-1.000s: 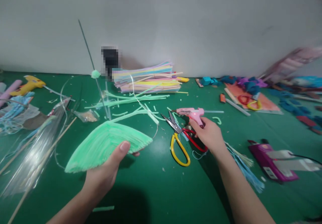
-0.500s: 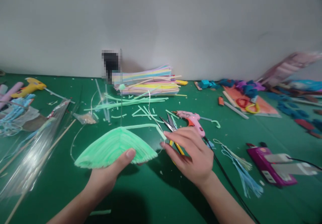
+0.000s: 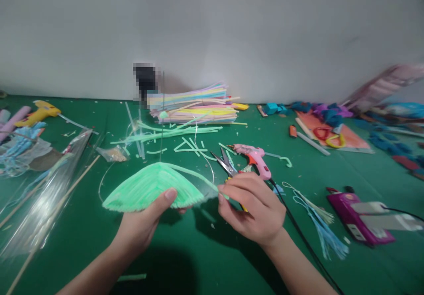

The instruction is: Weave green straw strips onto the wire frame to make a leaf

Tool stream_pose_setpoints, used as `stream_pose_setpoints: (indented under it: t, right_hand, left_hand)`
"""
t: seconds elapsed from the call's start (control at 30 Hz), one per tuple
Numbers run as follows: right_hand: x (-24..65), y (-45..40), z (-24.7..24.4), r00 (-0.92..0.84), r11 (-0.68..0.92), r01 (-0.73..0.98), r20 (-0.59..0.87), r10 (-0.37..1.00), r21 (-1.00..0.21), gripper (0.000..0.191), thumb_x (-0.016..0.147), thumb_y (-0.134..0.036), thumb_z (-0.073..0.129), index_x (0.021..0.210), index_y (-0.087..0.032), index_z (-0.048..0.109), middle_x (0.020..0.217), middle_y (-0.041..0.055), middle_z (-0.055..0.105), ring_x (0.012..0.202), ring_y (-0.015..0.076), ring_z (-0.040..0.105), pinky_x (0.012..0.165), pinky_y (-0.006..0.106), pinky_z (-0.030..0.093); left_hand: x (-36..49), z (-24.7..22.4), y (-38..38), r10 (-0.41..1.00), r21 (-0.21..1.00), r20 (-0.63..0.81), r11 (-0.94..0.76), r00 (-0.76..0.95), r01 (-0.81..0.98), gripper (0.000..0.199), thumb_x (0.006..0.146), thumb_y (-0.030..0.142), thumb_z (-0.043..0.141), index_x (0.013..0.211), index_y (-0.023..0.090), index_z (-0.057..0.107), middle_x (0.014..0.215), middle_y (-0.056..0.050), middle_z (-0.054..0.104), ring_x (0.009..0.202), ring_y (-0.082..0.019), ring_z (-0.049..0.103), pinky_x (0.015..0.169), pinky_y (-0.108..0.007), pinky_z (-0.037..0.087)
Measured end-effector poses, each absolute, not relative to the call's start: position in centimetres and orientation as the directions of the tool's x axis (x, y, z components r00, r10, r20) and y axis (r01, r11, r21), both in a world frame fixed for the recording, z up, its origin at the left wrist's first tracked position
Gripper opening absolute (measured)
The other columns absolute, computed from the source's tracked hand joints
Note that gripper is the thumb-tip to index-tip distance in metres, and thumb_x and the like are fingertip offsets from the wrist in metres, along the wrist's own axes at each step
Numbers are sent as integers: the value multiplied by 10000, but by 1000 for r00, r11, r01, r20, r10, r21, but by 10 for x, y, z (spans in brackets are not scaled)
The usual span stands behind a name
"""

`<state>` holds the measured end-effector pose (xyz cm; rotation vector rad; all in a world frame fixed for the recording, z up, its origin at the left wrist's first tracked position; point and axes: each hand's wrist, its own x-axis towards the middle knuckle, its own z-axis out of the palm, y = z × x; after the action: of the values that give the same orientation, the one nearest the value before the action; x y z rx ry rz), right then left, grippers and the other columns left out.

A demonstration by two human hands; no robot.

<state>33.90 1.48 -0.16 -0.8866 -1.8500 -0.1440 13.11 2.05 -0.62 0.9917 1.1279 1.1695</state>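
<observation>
A light green, fan-shaped piece [image 3: 142, 187] of fuzzy strips is held up by my left hand [image 3: 145, 220], thumb on its front and other fingers behind it. A thin dark wire [image 3: 162, 140] with a small green tuft [image 3: 163, 115] rises from its peak. From the same peak a loose green strip [image 3: 195, 173] runs right to my right hand [image 3: 253, 209], whose thumb and index finger pinch its end. A thin pale wire loop [image 3: 212, 171] curves beside the strip.
Scissors [image 3: 225, 164] and a pink glue gun [image 3: 255, 156] lie behind my right hand. Pastel pipe cleaners [image 3: 195, 105] are stacked by the wall. A yellow glue gun [image 3: 41, 114] lies left, a magenta power strip [image 3: 357, 220] right, blue tassels [image 3: 326, 233] between it and my right arm.
My right hand has shifted slightly right and down, and the bent strip is now drawn out straighter. The green piece has risen a little in my left hand.
</observation>
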Motion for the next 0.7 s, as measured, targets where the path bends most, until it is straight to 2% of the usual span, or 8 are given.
stream_pose_setpoints:
  t: [0.07,0.2,0.53,0.7]
  right_hand:
    - [338,12,-2,-210,723,637,842,497,-268,244,738,-49,694,933,-196,681,756,49,686,682,178,619,608,330,568]
    - [336,7,-1,-228,727,629,829,510,-275,243,732,-51,702,937,-182,695,744,54,693,681,182,608,597,325,560]
    - [335,1,2,-234,737,612,825,514,-286,253,695,-35,726,929,-129,702,718,69,709,659,181,606,571,326,531]
    - [336,0,3,-235,730,621,822,519,-284,253,696,-40,722,932,-128,700,715,70,716,662,185,612,577,331,524]
  left_hand:
    - [130,-6,23,986,950,-161,169,53,-264,216,728,368,778,662,175,707,644,-25,698,605,-174,652,612,-277,570]
    - [130,-7,23,984,932,-174,173,28,-317,179,722,341,794,698,184,713,650,2,697,603,-157,649,602,-250,562]
    - [128,-8,25,983,946,-184,174,-12,-275,187,725,317,793,740,163,689,712,-9,709,676,-170,655,689,-285,558]
    - [128,-6,25,984,964,-178,171,-13,-204,198,746,332,767,676,161,695,661,-12,698,649,-171,652,706,-296,555]
